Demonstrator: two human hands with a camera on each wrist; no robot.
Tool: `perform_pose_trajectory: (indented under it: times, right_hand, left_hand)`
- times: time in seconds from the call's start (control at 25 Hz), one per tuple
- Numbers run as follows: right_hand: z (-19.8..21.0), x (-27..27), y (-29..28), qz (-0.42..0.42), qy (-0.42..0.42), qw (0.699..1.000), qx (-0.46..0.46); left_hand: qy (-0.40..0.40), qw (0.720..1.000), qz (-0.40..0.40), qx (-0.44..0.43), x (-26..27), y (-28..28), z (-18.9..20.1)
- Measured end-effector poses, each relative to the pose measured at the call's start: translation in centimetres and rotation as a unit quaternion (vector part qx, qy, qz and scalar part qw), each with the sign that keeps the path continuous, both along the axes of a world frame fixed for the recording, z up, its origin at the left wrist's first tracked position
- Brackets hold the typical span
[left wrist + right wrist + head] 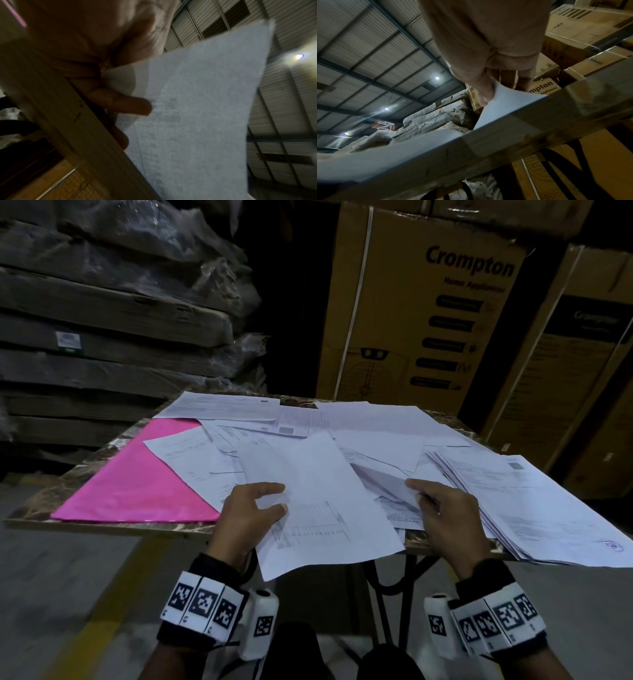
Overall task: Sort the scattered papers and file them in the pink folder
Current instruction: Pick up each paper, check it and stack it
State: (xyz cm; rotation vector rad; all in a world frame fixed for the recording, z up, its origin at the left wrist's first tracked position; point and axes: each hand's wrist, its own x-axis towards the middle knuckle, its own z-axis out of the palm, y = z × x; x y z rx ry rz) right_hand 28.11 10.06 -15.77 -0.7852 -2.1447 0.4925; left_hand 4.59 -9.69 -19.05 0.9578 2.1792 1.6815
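Observation:
A pink folder lies flat on the left part of the table. White printed papers are scattered over the middle, and a thicker fanned stack lies at the right. My left hand pinches the left edge of a large sheet that overhangs the table's front edge. The left wrist view shows fingers under that sheet. My right hand pinches the raised corner of another sheet beside the stack. That corner shows between thumb and fingers in the right wrist view.
Tall cardboard appliance boxes stand close behind the table at the right. Plastic-wrapped flat packs are piled behind at the left. The table's front edge runs just below my hands. Grey floor with a yellow line lies below.

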Motion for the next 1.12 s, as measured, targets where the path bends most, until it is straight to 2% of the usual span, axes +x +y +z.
perform_pose_trajectory:
  times: [0.12, 0.32, 0.52, 0.76, 0.84, 0.92, 1.04, 1.12]
  right_hand:
    - [0.9, -0.7, -0.5, -0.01, 0.061, 0.998, 0.023]
    - [2.7, -1.7, -1.3, -0.029, 0.163, 0.986, 0.004]
    - [3.4, -2.9, -3.7, 0.018, 0.208, 0.977, 0.036]
    - [2.2, -3.9, -5.7, 0.022, 0.295, 0.946, 0.132]
    - [1.8, -4.6, -5.8, 0.067, 0.257, 0.95, 0.166]
    - [1.1, -5.7, -5.8, 0.133, 0.173, 0.958, 0.187]
    - [-0.3, -7.1, -6.2, 0.223, 0.057, 0.957, 0.174]
    - [-1.3, -7.6, -7.1, 0.273, 0.023, 0.949, 0.158]
  left_hand:
    - [0.0, 1.0, 0.001, 0.0, 0.1, -0.1, 0.1]
    - [-0.036, 0.999, 0.009, 0.014, -0.4, -0.1, 0.0]
    - [-0.062, 0.998, 0.006, 0.03, -0.2, -0.3, 0.3]
    - [-0.086, 0.995, 0.008, 0.049, -0.1, -0.5, 0.3]
    - [-0.09, 0.994, 0.0, 0.054, -0.2, -0.5, 0.4]
    - [-0.089, 0.994, -0.011, 0.059, -0.5, -0.3, 0.6]
    - [-0.049, 0.998, -0.018, 0.024, -1.2, -0.2, 0.5]
    - [-0.052, 0.998, -0.03, 0.019, -1.1, -0.5, 0.4]
